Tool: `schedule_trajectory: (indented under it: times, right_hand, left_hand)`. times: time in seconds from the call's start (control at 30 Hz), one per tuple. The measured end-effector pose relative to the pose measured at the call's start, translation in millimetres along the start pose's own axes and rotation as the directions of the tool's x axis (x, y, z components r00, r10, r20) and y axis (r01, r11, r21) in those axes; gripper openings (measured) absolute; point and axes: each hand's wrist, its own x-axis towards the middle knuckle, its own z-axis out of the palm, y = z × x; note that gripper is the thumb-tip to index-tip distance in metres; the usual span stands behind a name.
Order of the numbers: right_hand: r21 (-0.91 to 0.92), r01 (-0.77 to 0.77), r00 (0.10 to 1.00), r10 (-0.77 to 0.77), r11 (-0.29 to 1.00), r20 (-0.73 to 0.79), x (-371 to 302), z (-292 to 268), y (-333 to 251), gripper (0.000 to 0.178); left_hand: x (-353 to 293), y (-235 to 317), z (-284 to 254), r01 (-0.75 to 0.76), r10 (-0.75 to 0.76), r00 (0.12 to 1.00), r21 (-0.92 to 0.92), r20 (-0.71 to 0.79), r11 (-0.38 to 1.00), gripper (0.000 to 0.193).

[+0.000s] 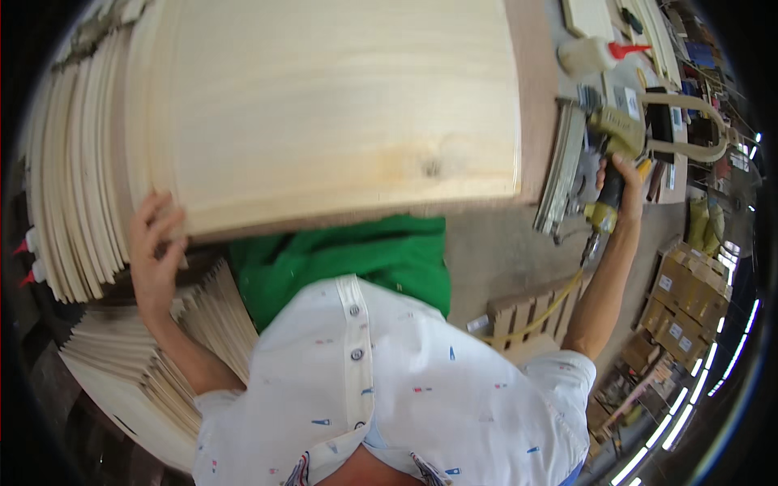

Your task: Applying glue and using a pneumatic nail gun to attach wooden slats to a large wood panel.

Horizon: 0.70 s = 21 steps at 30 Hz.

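A worker in a white patterned shirt leans over a large pale wooden panel, the left hand curled over its near left edge, fingers wrapped onto the face and thumb beneath, seemingly to steady the board where it lies. Below and to the left of that hand, thin wooden slats are fanned in a stack, and more of them stand on edge just beyond it along the panel's left side, apparently kept within arm's length. Two small glue bottles with red tips sit further out to the left. The right hand is closed around the grip of a yellow pneumatic nail gun, held off the panel's right end with its long magazine beside the brown board under the panel; a yellow air hose trails down from the tool past the forearm. Beyond that hand, on the worktop, lies a white glue bottle with a red nozzle. Cardboard boxes are stacked on the floor to the far right.
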Motion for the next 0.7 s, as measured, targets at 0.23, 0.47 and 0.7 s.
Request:
schedule_trajectory:
  times: [0.23, 0.47, 0.7]
  right_hand:
    - [-0.175, -0.031, 0.983, -0.002, 0.984, -0.184, -13, 13, 16, 0.030]
    - [-0.508, -0.006, 0.959, -0.139, 0.861, -0.248, -8, 18, 17, 0.045]
    - [-0.563, 0.022, 0.956, -0.181, 0.826, -0.229, -16, 28, 1, 0.050]
  left_hand:
    - [8, 13, -2, 0.156, -0.151, 0.988, -0.204, 0.042, 0.966, 0.029]
    - [15, 25, 3, 0.224, -0.222, 0.974, -0.104, 0.031, 0.969, 0.024]
    - [25, 36, -2, 0.182, -0.179, 0.983, -0.089, 0.034, 0.979, 0.024]
